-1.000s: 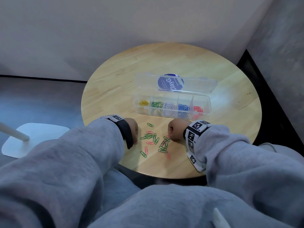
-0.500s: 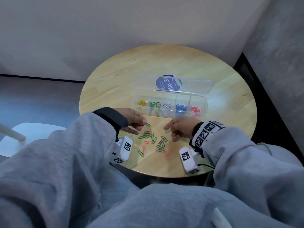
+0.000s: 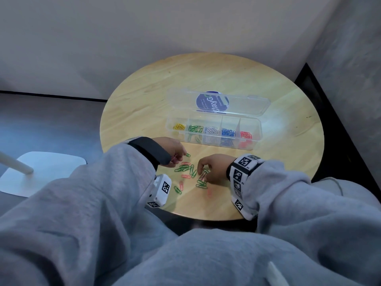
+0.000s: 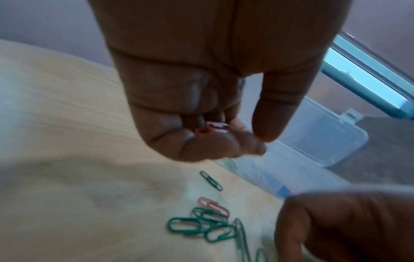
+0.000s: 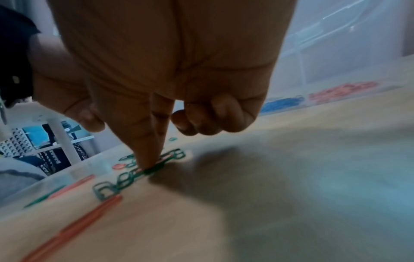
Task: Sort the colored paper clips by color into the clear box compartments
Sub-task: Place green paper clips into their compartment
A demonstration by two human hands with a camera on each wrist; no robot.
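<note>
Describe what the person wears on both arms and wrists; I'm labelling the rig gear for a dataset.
Both arms wear loose grey sweatshirt sleeves. The left wrist carries a broad black strap, with a small white box-shaped camera unit bearing black square coded markers hanging beneath it. The right wrist carries a white band printed with similar black square markers. The left hand and right hand are bare, without gloves.

right hand [image 4: 349, 225] cut off at frame edge; clear box [image 5: 349, 58] blurred; left hand [image 4: 201, 88] half-hides red clip [image 4: 212, 128]
</note>
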